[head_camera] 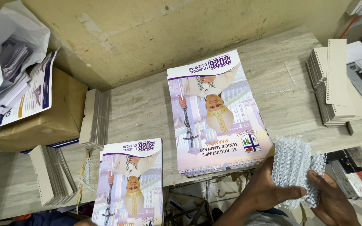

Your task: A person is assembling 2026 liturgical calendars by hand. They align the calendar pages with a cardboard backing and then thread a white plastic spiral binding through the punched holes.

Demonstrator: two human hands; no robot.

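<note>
Head camera looks down on a pale wooden table (147, 109). At the near right edge, both hands hold a bundle of white wire binding combs (296, 167). Left hand (269, 188) grips its left side, thumb laid across the near edge, fingers behind it. Right hand (334, 201) pinches the right side, thumb on top. Just left of the bundle lies a large stack of calendars (214, 113); a smaller calendar stack (130, 180) sits nearer left. Grey punched card stacks (329, 79) rest far right, more card stacks (95, 119) lie left.
</note>
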